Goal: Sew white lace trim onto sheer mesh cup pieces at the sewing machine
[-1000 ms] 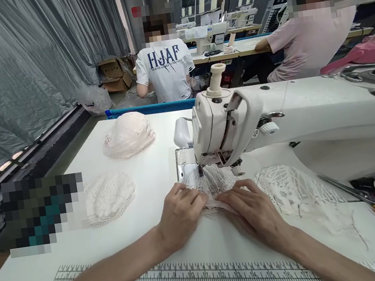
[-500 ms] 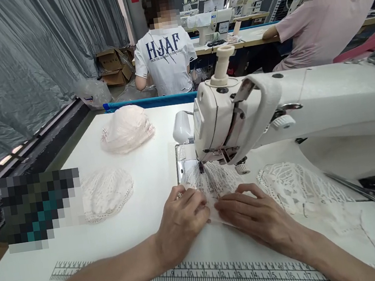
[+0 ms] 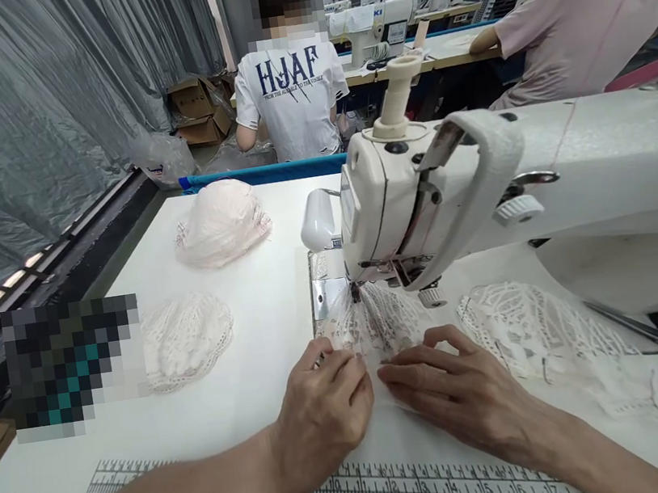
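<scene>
White lace fabric (image 3: pixel 376 317) lies under the needle and presser foot of the sewing machine (image 3: pixel 378 207), its near part bunched into folds. My left hand (image 3: pixel 326 402) is closed on the near left edge of the lace, fingers curled and pinching it. Opposite, my right hand (image 3: pixel 453 392) pinches the near right part of the same lace, fingertips pressed together. A narrow gap separates the two hands, just in front of the presser foot. The fabric between my fingertips is partly hidden.
Pale lace cups (image 3: pixel 221 222) sit at the back left, with a flat lace piece (image 3: pixel 189 340) nearer. More lace (image 3: pixel 536 323) lies right of my hand, beside scissors (image 3: pixel 640 329). A printed ruler (image 3: pixel 435 480) runs along the front edge. Two people sit at machines beyond.
Both hands stay on the lace and have shifted slightly toward the front edge. The camera view has moved a little, so the machine appears slightly larger.
</scene>
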`<state>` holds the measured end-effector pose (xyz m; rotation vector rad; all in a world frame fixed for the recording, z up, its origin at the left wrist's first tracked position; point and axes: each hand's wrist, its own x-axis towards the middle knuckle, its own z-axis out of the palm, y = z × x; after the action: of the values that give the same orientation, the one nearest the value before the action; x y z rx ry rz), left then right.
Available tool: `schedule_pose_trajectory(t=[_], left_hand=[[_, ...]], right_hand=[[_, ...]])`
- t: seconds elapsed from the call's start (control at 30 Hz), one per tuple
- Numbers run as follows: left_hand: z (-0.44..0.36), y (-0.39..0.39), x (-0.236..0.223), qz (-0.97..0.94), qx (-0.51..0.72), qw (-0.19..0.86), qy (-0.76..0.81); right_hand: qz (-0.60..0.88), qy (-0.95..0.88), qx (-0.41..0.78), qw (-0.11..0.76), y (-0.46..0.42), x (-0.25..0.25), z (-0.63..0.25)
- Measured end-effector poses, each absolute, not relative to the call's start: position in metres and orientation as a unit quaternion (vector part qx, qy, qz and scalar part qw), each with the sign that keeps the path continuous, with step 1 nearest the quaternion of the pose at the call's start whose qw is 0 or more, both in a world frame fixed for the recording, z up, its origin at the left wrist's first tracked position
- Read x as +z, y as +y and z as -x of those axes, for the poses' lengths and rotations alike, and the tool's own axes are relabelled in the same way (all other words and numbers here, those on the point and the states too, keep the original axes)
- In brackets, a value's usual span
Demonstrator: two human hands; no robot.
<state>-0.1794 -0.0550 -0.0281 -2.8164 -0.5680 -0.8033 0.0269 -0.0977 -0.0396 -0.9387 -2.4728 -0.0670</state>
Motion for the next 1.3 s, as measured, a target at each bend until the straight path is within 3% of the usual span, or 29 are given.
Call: schedule_pose_trajectory(t=[0.63, 0.93, 1.3], left_hand=[[0.175, -0.056, -0.029, 0.942, -0.236, 0.081, -0.223], [0.168, -0.019, -0.033, 0.941, -0.212, 0.124, -0.234], [0.163, 0.002, -0.033, 0.945, -0.183, 0.123, -0.243]], right_hand=[[0.370, -0.889, 0.004, 0.269, -0.092, -0.025, -0.018], [0.431, -0.875, -0.106, 0.194, -0.054, -0.030, -0.024], [0.458, -0.857, -0.160, 0.175, -0.046, -0.040, -0.031]])
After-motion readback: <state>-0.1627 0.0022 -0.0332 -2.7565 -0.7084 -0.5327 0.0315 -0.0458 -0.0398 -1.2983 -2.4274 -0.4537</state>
